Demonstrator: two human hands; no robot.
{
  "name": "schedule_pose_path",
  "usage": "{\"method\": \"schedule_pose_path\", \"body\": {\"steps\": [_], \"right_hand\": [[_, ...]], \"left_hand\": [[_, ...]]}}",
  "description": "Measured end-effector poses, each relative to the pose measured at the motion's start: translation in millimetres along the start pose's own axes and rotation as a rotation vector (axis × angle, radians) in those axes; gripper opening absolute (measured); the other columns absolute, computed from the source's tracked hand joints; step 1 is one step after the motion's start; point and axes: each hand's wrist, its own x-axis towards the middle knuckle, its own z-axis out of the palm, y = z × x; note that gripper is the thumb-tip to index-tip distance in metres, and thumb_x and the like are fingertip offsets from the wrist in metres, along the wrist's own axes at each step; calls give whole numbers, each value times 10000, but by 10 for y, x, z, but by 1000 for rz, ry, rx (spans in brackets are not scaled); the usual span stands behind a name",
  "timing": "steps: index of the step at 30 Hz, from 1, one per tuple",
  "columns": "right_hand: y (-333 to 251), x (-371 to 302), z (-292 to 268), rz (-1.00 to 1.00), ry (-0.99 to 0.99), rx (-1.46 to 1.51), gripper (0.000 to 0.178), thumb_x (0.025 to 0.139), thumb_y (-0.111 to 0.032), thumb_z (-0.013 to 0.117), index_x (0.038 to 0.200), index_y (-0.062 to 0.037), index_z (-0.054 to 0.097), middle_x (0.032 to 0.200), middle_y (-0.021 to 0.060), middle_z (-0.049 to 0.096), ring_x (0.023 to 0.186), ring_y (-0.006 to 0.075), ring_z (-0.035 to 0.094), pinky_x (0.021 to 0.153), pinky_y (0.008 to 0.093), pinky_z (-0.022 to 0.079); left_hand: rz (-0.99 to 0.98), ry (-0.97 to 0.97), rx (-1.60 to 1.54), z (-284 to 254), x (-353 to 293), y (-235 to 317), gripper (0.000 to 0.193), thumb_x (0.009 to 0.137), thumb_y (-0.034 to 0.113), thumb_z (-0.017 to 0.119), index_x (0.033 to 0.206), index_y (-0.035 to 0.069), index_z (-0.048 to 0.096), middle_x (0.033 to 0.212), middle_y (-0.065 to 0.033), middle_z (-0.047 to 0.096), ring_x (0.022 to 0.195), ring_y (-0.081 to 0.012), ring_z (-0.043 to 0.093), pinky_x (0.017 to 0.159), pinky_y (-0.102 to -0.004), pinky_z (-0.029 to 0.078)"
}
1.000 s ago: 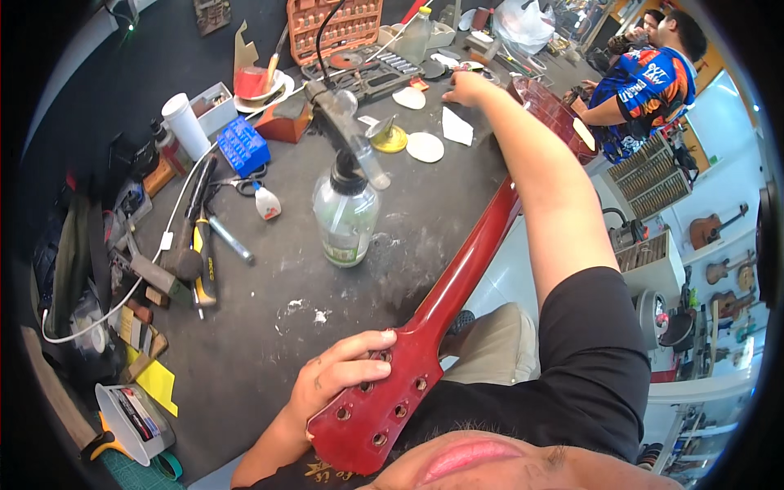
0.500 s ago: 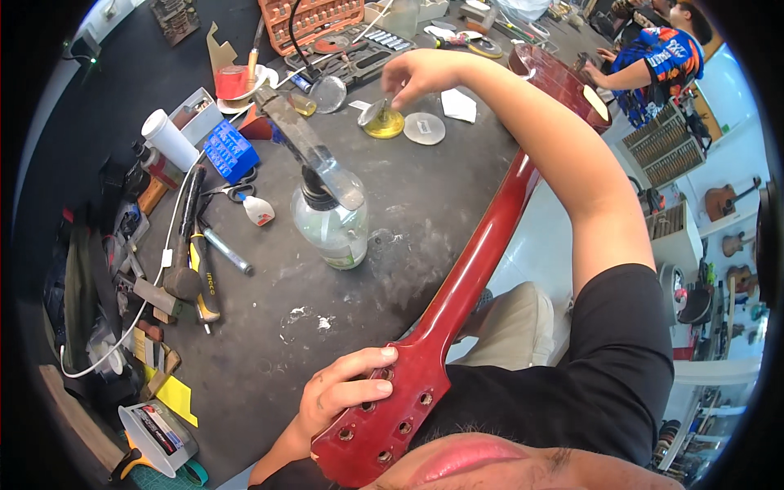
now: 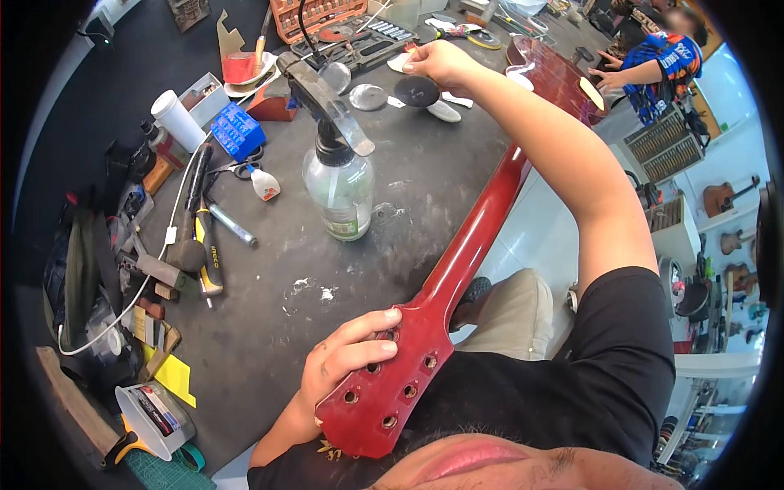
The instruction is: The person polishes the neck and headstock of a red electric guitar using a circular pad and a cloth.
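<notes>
A glossy red electric guitar [image 3: 471, 249] lies diagonally, its neck running from the far right toward me. My left hand [image 3: 343, 363] is closed around the edge of its headstock [image 3: 384, 400], fingers over the face with bare tuner holes. My right arm reaches across the neck to the far side of the bench. There my right hand [image 3: 441, 64] is closed, its fingertips pinched at the edge of a round black disc [image 3: 416, 91]. Part of the grip is hidden. A pale round disc [image 3: 443, 112] shows below it, and a silvery disc [image 3: 367, 97] is on its left.
A clear spray bottle [image 3: 341, 196] stands mid-bench, a metal-topped lamp or tool head [image 3: 331, 102] over it. Hammers [image 3: 189, 253], a blue block [image 3: 237, 131] and a white funnel-shaped tub [image 3: 155, 420] crowd the left. A person [image 3: 661, 65] works beyond the guitar body.
My right hand has moved slightly away and right, its fingers now pinched. The yellow round thing is out of sight, and a black disc shows beneath the hand. My left hand keeps the headstock.
</notes>
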Motion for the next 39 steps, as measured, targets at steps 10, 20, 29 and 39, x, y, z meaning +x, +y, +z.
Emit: {"method": "schedule_pose_path", "body": {"steps": [10, 20, 29, 39], "right_hand": [[-632, -728, 391, -641, -52, -459, 257, 942, -209, 760, 1113, -20, 728, 986, 131, 784, 924, 226, 757, 849, 375, 578], [-603, -1501, 5, -385, -58, -489, 296, 965, -151, 744, 1205, 14, 694, 1123, 128, 771, 1079, 211, 728, 944, 344, 552], [13, -2779, -95, -426, 417, 187, 192, 1059, -93, 559, 1081, 55, 681, 994, 102, 723, 806, 149, 604, 773, 291, 502], [-349, -3257, 100, -674, 287, -93, 152, 844, 9, 652, 984, 21, 709, 929, 116, 726, 846, 237, 708, 744, 355, 553]], "left_hand": [[66, -15, 16, -106, 37, 64, 453, 934, 198, 742, 1356, 80, 626, 1499, -264, 559, 1262, -422, 656, 1032, -434, 546], [74, 18, 24, -90, -55, -70, 455, 893, 141, 770, 1321, 140, 616, 1516, -185, 566, 1276, -385, 660, 999, -422, 573], [55, 27, 14, -77, -37, -11, 481, 909, 197, 775, 1357, 151, 606, 1565, -241, 487, 1346, -424, 598, 1037, -452, 547], [-66, -29, 3, -33, -8, -52, 474, 913, 129, 790, 1353, 157, 617, 1568, -275, 458, 1170, -353, 694, 919, -393, 577]]}}
